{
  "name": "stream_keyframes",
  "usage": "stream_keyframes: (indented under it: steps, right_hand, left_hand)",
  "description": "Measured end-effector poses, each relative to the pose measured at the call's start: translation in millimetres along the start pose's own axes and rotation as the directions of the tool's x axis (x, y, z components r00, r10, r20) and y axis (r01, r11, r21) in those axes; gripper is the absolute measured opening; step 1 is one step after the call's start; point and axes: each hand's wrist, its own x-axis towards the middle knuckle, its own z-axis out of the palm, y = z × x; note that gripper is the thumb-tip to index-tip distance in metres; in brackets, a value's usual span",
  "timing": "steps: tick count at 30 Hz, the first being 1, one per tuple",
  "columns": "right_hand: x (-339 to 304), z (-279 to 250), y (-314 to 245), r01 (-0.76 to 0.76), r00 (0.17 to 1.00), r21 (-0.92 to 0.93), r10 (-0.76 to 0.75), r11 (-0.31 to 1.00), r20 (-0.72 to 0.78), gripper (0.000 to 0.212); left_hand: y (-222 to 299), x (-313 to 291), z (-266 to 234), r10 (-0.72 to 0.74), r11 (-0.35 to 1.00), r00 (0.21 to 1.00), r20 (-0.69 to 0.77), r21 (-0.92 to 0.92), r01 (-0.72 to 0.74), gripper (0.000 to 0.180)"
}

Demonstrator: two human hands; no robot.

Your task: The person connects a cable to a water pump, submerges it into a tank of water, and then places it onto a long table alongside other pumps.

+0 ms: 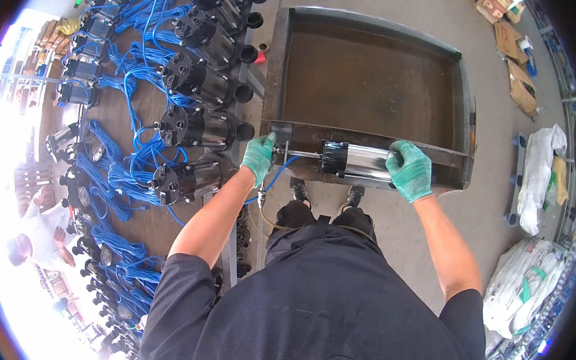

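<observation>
A grey concrete floor [398,259] spreads around me, with a brown workbench [163,237] on my left and an open steel trough [370,12] in front. Cartons [493,1] lie far right; their print is too small for me to read. I count two bulky white sacks [525,284] on the right, my two dark shoes [353,196] below the trough, and at least five large black-and-silver motor units [199,129] in the bench row closest to me. More units sit farther left, among bundled blue cables [120,180] too tangled to count.

One silver cylinder [369,158] with a black end lies along the trough's near ledge. My gloved right hand [411,172] curls over its right end, thumb and fingers gripping it and hiding that end. My gloved left hand [259,159] is half curled at the left end of the thin shaft [305,154]; I cannot tell whether it pinches anything. On the far left, glare washes out a person in white [50,234], and the rim cuts off the shelving.
</observation>
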Motion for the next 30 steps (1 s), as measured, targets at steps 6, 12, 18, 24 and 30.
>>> stream_keyframes:
  steps: [6,12,18,24,30]
  right_hand:
    - [-2.8,-4.0,0.5,0.009,1.000,0.013,-0.009,1.000,0.024,0.011]
    - [-16.8,-26.0,-20.4,0.367,0.930,-0.061,-0.368,0.928,0.007,0.014]
    - [-70.5,-16.3,-48.1,0.044,0.969,0.449,-0.147,0.893,0.197,0.032]
    - [-124.6,-100.3,78.6,-0.392,0.879,0.142,0.324,0.909,0.349,0.023]
    - [-190.9,-149.4,214.3,-0.727,0.687,0.039,0.726,0.686,0.043,0.017]
  left_hand:
    - [4.8,-15.5,-0.3,-0.013,0.993,1.000,-0.021,-0.117,0.011,0.025]
    - [28.1,-52.7,16.1,0.008,0.741,1.000,-0.019,-0.671,-0.019,0.026]
    - [60.4,-107.2,159.1,0.336,0.493,0.920,0.201,-0.870,0.010,0.028]
    - [-2.5,-110.2,125.1,0.739,0.674,0.613,-0.280,0.297,-0.677,0.020]
    - [-102.1,-108.5,31.9,0.605,0.576,0.745,-0.280,0.800,-0.167,0.037]
